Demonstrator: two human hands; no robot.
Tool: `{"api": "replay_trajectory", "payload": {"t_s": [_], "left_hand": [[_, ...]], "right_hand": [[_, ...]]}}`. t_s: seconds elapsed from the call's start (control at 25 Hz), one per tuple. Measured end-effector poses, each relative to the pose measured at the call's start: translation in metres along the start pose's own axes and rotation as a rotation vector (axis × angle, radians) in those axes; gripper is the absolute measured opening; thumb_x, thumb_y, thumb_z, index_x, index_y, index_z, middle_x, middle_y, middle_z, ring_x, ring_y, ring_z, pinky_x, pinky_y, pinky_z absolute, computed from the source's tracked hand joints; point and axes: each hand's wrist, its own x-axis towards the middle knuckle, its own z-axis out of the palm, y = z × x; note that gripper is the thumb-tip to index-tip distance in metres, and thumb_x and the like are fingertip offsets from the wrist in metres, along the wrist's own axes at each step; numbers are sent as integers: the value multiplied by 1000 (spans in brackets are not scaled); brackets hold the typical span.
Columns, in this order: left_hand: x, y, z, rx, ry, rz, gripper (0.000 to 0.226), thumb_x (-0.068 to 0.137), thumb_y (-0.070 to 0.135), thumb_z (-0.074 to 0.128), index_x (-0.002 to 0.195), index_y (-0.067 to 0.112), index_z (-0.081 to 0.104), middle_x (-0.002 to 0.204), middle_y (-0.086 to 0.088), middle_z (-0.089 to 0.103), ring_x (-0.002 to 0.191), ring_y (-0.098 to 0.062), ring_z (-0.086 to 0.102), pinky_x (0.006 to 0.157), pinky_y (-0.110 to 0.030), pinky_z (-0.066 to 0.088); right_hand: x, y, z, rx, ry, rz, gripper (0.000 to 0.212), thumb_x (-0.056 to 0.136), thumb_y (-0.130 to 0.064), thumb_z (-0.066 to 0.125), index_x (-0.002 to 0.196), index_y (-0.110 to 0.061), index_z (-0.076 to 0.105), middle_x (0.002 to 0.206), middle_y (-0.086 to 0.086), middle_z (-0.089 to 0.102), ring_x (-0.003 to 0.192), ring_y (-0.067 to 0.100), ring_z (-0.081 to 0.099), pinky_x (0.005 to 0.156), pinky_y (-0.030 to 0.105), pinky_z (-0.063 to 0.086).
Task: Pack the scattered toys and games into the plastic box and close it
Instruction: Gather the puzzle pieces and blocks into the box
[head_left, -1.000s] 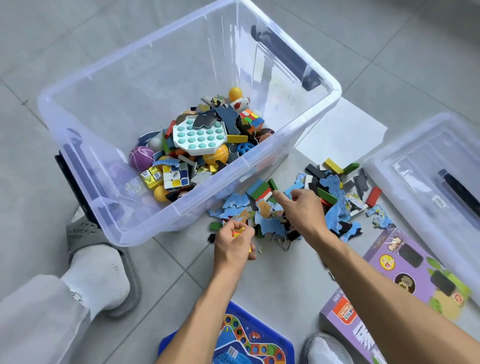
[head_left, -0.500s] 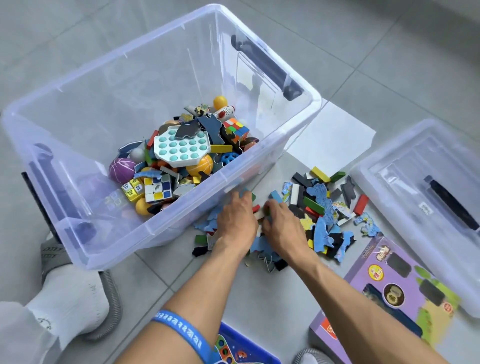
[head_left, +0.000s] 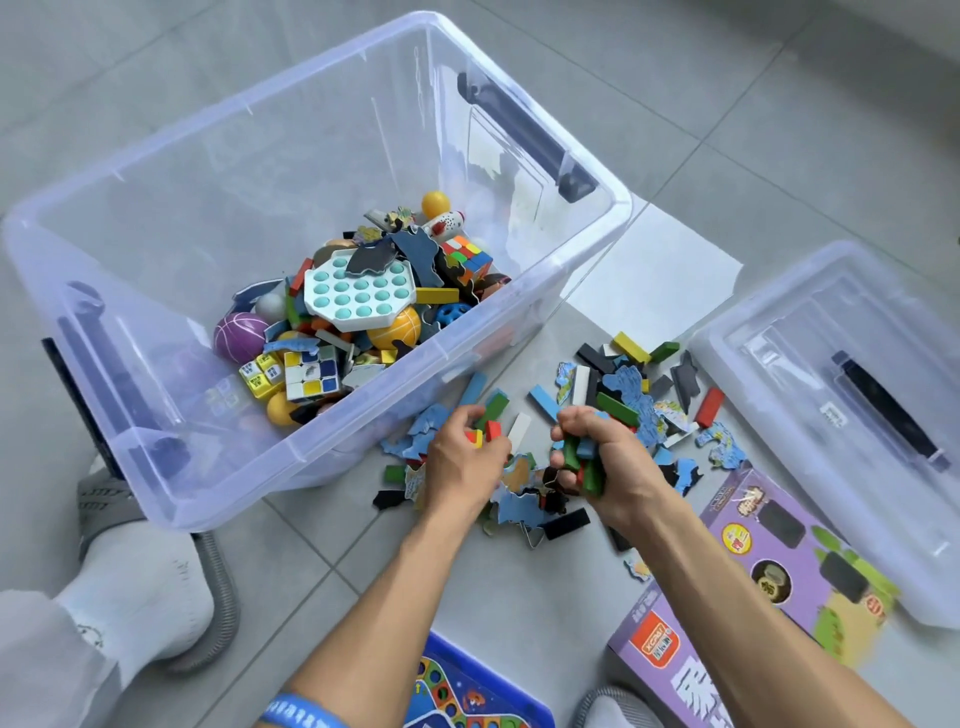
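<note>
Grey tile floor, L hand (head_left: 462, 462) & R hand (head_left: 597, 457) each gripping blocks, purple box label (head_left: 657, 646) unreadable

The clear, lidless plastic box (head_left: 156, 291), part-filled with toys, stands beside scattered coloured wooden blocks and puzzle pieces (head_left: 631, 395) on the floor.

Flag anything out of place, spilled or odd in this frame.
Nothing looks damaged. A loose heap of blocks and puzzle pieces lies on the floor beside the plastic box, expected mid-packing. Left hand and right hand each grip blocks from it. The lid lies off to the right.
</note>
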Motion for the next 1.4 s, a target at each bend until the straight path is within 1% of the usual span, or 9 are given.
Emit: {"api": "replay_trajectory", "payload": {"t_s": [0.12,0.28,0.4,0.56,0.76,0.92,1.04,1.16,1.4], "left_hand": [[-15,5,-10,-770,-283,-309,29,83,5,46,101,7,68,64,-5,52,41,-13,47,34,-17,28],[-25,11,-21,-943,-427,-321,11,88,11,55,78,15,58,75,-11,65,50,-17,60,35,-16,33],[-8,10,-7,-390,-163,-154,21,83,18,72,75,17,53,70,-4,61,43,-13,57,40,-21,43],[8,14,13,560,74,293,23,85,30,69,101,18,59,98,1,61,87,-23,64,70,-32,46],[-1,25,30,713,1,357,21,85,19,64,104,10,61,103,-7,66,91,-27,63,66,-30,39],[-15,25,6,-456,-179,-176,18,77,18,64,92,9,68,65,-3,60,46,-13,51,41,-20,36],[-50,16,-20,-959,-408,-328,22,85,12,48,95,2,64,62,-6,52,46,-13,48,32,-16,26],[-71,6,-25,-1102,-466,-366,21,87,14,48,94,6,66,75,-11,64,53,-16,59,33,-14,34],[-80,-8,-22,-1068,-412,-417,16,91,13,50,94,13,65,75,-5,63,50,-13,57,34,-14,34]], "right_hand": [[24,-11,4,-759,186,-312,14,95,-14,54,106,-15,61,94,5,59,65,24,64,51,32,49],[50,-1,12,-1831,199,-638,32,93,-17,51,125,-17,49,118,9,51,83,38,64,62,43,51],[56,12,10,-1678,206,-597,23,90,-15,49,113,-12,51,105,12,58,81,37,63,62,41,49],[25,3,4,-261,91,-108,25,91,-12,51,112,-10,63,81,10,53,52,20,54,40,23,36],[-22,3,-6,267,-64,113,22,87,-9,55,108,-9,63,82,11,65,58,20,60,38,21,43],[-23,15,-18,-290,76,-18,8,86,-9,69,87,-15,64,78,6,60,51,16,57,38,23,40],[-30,47,-42,-658,410,-66,17,81,-13,73,75,-17,58,62,4,55,46,17,45,41,25,38],[-36,76,-50,-855,480,-276,13,82,-12,69,85,-20,59,82,2,60,62,20,56,55,39,51],[-35,103,-81,-1619,49,-698,31,84,-4,55,108,-23,51,111,-5,45,80,30,59,62,45,50]]}}
